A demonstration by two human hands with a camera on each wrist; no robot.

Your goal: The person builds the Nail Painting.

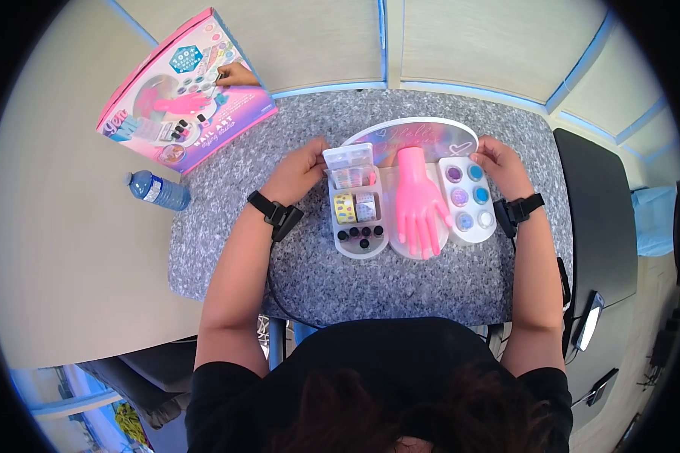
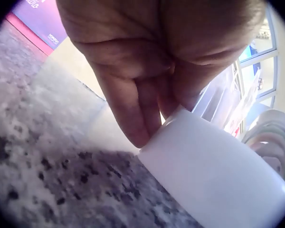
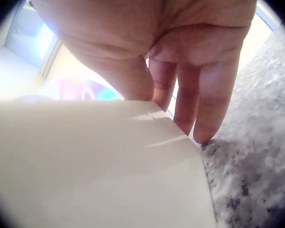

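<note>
A white nail art stand (image 1: 381, 249) faces me on the table, its rounded back panel (image 1: 370, 136) upright behind it. At its far left corner my left hand (image 1: 302, 170) pinches the edge, thumb and fingers either side of the white wall (image 2: 204, 171) in the left wrist view. My right hand (image 1: 506, 167) grips the far right corner, fingertips low by the table in the right wrist view. A pink model hand (image 1: 419, 200) lies in the middle. Tape rolls (image 1: 345, 209) and dark-capped bottles (image 1: 366, 232) fill the left tray; several glitter pots (image 1: 459, 197) sit in the right one.
The nail art box (image 1: 193, 90) stands at the table's back left, with a water bottle (image 1: 159, 190) beside it. Granite-patterned tabletop (image 1: 400, 291) lies between the stand and my body. A phone (image 1: 590, 321) rests on a dark surface to the right.
</note>
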